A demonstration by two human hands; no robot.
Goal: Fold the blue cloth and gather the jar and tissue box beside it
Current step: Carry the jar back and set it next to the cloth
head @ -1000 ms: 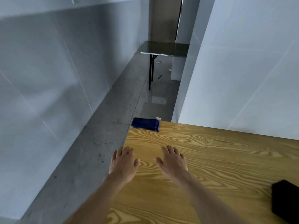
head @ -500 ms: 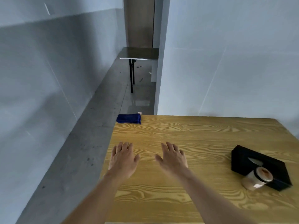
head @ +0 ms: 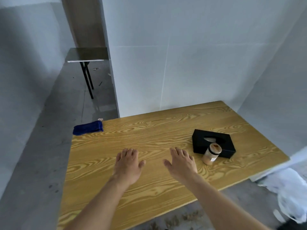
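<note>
Blue cloth (head: 88, 128) lies as a small folded bundle at the far left corner of the wooden table (head: 149, 135), at about ten o'clock from the hands, partly over the edge. The folding looks done. Left hand (head: 127, 165) and right hand (head: 181, 163) are both spread open, palms down, holding nothing, near the table's middle. At about two o'clock, well apart from the cloth, a black tissue box (head: 214, 145) sits with a jar (head: 212, 153) of brownish powder touching its near side. Gathering these beside the cloth seems not yet started.
</note>
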